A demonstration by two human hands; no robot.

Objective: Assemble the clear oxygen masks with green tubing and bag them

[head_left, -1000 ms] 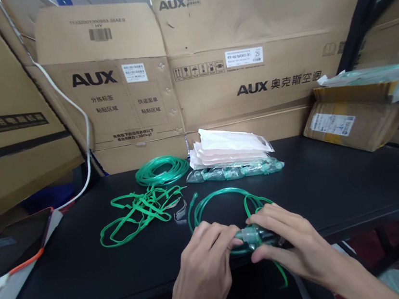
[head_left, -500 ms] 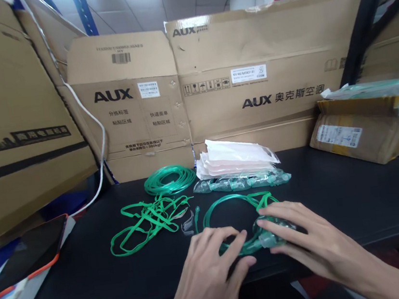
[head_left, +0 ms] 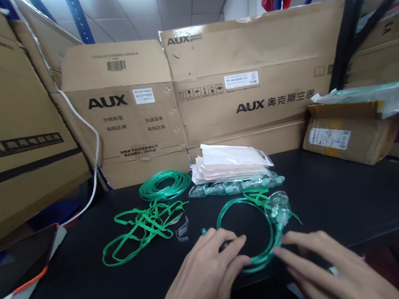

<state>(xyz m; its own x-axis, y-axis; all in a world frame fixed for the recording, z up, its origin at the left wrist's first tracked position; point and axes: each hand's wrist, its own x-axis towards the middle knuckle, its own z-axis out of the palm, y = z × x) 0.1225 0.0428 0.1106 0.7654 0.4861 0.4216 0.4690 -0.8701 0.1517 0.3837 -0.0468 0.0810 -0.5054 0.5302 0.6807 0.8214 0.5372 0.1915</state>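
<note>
My left hand (head_left: 213, 262) rests over the lower left of a coil of green oxygen tubing (head_left: 270, 223), its thumb and index finger apart and the other fingers partly hidden. The tubing's end connector (head_left: 204, 231) pokes out beside its knuckles. With fingers spread, my right hand (head_left: 321, 255) touches the coil's right side by a fingertip, slightly blurred. A clear green oxygen mask (head_left: 278, 205) joined to the tubing lies at the coil's upper right. Its green strap (head_left: 256, 196) lies at the top of the coil.
Left of the coil are a tangle of green straps (head_left: 147, 228) and small clear strips (head_left: 182, 229). Behind them sit coiled green tubing (head_left: 163, 185), several bagged masks (head_left: 236, 185) and white pouches (head_left: 232, 160). A phone (head_left: 20, 263) lies left; a carton (head_left: 347, 136) stands right.
My right hand has come off the mask and moved down and right to the tubing. The mask now lies uncovered on the table. My left hand stays by the coil; the view has shifted slightly.
</note>
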